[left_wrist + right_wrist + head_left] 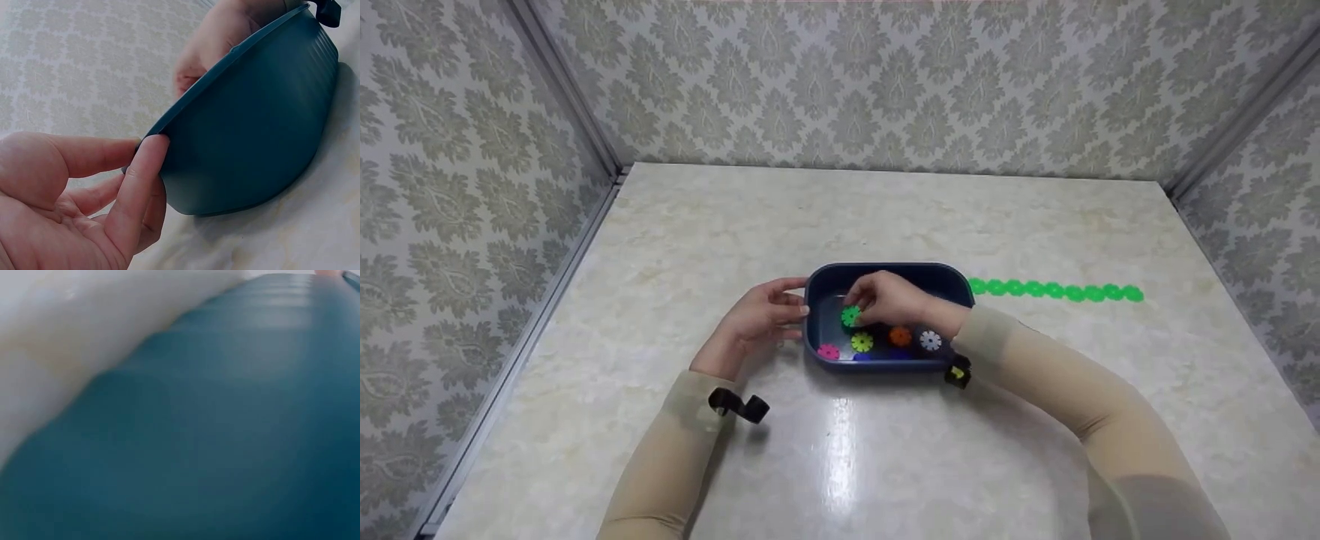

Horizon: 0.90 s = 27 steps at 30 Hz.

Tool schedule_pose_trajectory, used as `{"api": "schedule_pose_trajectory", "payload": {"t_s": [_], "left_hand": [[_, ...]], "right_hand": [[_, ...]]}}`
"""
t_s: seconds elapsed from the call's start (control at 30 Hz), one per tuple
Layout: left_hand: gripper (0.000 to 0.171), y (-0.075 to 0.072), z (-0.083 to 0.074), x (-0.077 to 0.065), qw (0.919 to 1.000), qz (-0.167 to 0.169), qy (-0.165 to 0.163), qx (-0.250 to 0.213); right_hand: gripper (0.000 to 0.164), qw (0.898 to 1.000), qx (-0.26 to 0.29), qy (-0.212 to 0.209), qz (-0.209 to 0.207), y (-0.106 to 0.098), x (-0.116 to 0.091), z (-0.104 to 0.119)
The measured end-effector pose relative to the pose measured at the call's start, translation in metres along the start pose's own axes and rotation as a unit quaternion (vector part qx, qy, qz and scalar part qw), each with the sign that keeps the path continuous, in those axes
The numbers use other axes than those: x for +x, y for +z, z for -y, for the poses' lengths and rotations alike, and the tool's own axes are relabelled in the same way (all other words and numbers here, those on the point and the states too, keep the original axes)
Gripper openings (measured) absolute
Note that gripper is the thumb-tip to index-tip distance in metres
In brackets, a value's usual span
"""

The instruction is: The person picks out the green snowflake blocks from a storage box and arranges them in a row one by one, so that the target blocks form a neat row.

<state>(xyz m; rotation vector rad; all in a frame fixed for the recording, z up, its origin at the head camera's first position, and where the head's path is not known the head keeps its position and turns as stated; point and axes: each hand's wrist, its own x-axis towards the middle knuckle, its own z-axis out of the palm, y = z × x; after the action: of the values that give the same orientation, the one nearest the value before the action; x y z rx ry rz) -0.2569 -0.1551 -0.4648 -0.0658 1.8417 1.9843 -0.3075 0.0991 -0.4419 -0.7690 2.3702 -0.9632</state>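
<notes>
A dark blue plastic basin [889, 365] stands on the table, with small notched flower-shaped discs inside. My left hand [765, 315] pinches its left rim; in the left wrist view the fingertips [153, 147] meet at the basin's edge. Reaching over the right side, my right hand [891, 298] holds a green notched disc [850, 316] between thumb and fingers above the basin floor. Lower in the basin lie a yellow disc [862, 342], a pink disc [829, 352], an orange disc [900, 336] and a white disc [931, 340]. The right wrist view shows mostly the basin's blurred outer wall [214, 416].
A row of several green discs [1054, 290] extends rightward from the basin along the marbled table [720, 217]. Patterned walls [825, 82] border the table at the back and sides. Black straps [739, 405] sit on both wrists.
</notes>
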Motion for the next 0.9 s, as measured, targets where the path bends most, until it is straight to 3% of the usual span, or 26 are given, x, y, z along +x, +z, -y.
{"api": "schedule_pose_trajectory", "payload": {"t_s": [0.33, 0.9], "left_hand": [[0.059, -0.001, 0.002, 0.0, 1.0, -0.005, 0.003, -0.001], [0.06, 0.0, 0.001, 0.001, 1.0, -0.001, 0.004, -0.002]], "right_hand": [[0.033, 0.996, 0.089, 0.027, 0.005, -0.027, -0.03, -0.003], [0.04, 0.984, 0.165, 0.016, -0.066, -0.061, -0.075, -0.025]]}}
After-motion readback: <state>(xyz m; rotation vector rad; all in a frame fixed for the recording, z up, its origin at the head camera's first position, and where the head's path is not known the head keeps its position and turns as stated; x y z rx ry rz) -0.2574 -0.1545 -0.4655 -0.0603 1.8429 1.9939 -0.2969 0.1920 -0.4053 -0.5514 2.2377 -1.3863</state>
